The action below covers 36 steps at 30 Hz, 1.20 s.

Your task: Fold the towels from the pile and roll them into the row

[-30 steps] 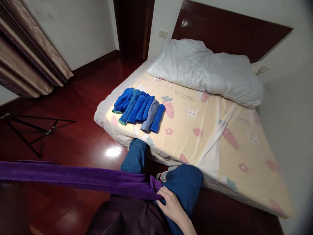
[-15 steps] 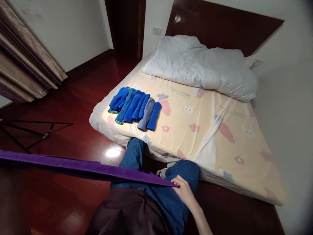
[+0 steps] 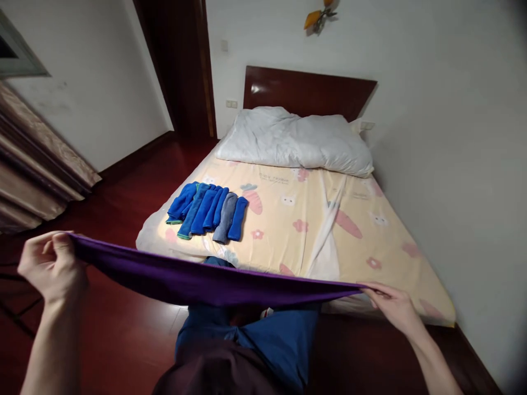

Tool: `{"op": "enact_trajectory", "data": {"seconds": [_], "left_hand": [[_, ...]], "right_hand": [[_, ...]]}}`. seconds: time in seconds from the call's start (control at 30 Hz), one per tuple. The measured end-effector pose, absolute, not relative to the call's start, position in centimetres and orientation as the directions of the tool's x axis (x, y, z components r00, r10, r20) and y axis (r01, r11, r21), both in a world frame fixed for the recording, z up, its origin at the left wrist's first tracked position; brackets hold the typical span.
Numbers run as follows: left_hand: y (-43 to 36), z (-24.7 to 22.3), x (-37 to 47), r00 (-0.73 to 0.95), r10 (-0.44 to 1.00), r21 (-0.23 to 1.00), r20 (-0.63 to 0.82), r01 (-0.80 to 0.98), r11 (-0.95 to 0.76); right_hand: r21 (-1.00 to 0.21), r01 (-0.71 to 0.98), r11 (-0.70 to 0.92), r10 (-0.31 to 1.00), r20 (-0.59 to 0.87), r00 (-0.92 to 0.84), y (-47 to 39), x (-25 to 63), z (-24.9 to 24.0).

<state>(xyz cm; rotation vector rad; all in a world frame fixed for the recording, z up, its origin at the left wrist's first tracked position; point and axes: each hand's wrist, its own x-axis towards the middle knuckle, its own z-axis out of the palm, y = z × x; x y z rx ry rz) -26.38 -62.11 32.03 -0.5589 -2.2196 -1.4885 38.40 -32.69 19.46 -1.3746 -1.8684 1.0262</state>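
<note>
A purple towel (image 3: 214,282) is stretched wide between my two hands, above my knees and in front of the bed. Its left corner is pinched in my left hand (image 3: 55,266), fingers curled. My right hand (image 3: 389,302) grips the opposite corner between thumb and fingers. The upper edge runs nearly straight, while the cloth below sags a little. Beyond it, several rolled blue towels (image 3: 203,208) lie side by side on the bed, with one grey towel (image 3: 225,218) among them.
The bed (image 3: 280,241) has a yellow patterned sheet. A pale quilt (image 3: 292,137) lies bunched by the dark headboard (image 3: 304,90). Curtains (image 3: 37,164) hang at the left, and dark stand legs (image 3: 16,307) show on the floor at lower left.
My left hand has come into view, holding the towel's left end. My right hand has moved right and up, and the towel now spans across in front of me. The view has tilted up.
</note>
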Motion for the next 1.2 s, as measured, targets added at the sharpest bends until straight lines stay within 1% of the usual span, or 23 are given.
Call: {"op": "enact_trajectory", "data": {"seconds": [0.07,0.13,0.17,0.27,0.33,0.37,0.43,0.5,0.6,0.7,0.8,0.9,1.0,1.07,1.13,1.2], "left_hand": [[-59.7,31.9,-26.2,-0.816,0.128,0.781,0.563,0.577,0.238],[-56.6,31.9,-25.6,-0.797,0.239,0.782,0.555,0.598,0.178],[-54.9,32.1,-25.2,-0.782,0.296,0.778,0.548,0.607,0.163],[-49.7,32.7,-22.9,-0.714,0.472,0.787,0.518,0.614,0.064],[-46.6,33.0,-21.1,-0.678,0.558,0.829,0.479,0.559,-0.032],[-45.2,33.1,-20.1,-0.664,0.595,0.851,0.454,0.521,-0.068],[-43.1,32.9,-18.4,-0.637,0.654,0.887,0.409,0.446,-0.12],[-41.9,32.4,-16.9,-0.583,0.721,0.908,0.374,0.39,-0.156],[-41.7,31.3,-15.2,-0.503,0.802,0.928,0.322,0.335,-0.163],[-42.8,30.4,-14.5,-0.489,0.842,0.953,0.227,0.29,-0.089],[-43.9,29.9,-14.5,-0.48,0.87,0.97,0.113,0.241,0.007],[-44.1,29.6,-14.8,-0.461,0.885,0.973,0.065,0.225,0.045],[-42.6,29.3,-15.0,-0.435,0.9,0.971,0.024,0.225,0.083],[-40.7,28.9,-14.9,-0.384,0.923,0.972,-0.004,0.214,0.093],[-38.2,28.1,-14.7,-0.322,0.946,0.978,-0.017,0.189,0.083],[-35.2,27.3,-14.4,-0.276,0.961,0.985,-0.027,0.157,0.073]], "right_hand": [[-0.879,0.471,0.081,0.977,-0.024,-0.212,-31.5,41.2,21.0],[-0.902,0.431,0.029,0.989,-0.038,-0.146,-30.5,43.8,23.1],[-0.908,0.419,0.023,0.995,-0.022,-0.102,-30.2,44.9,24.2],[-0.908,0.409,0.09,0.99,0.127,0.064,-29.7,47.7,27.6],[-0.903,0.397,0.164,0.958,0.241,0.153,-30.0,48.9,29.4],[-0.903,0.388,0.184,0.943,0.273,0.188,-30.3,49.5,30.0],[-0.908,0.372,0.195,0.92,0.301,0.251,-31.2,50.6,30.7],[-0.914,0.368,0.172,0.912,0.289,0.291,-32.2,52.1,30.8],[-0.916,0.383,0.118,0.926,0.241,0.292,-33.8,55.1,30.2],[-0.898,0.437,0.046,0.945,0.181,0.273,-35.0,58.3,29.8],[-0.856,0.515,-0.043,0.95,0.125,0.287,-35.6,60.7,30.3],[-0.787,0.612,-0.076,0.957,0.115,0.268,-35.1,61.8,31.6],[-0.69,0.723,-0.048,0.979,0.11,0.17,-32.9,62.2,32.5],[-0.641,0.768,-0.004,0.992,0.095,0.084,-30.4,62.3,32.4],[-0.635,0.772,0.001,0.997,0.059,0.047,-27.3,62.2,31.9],[-0.673,0.738,-0.05,0.998,0.002,0.069,-23.8,61.6,31.1]]}}
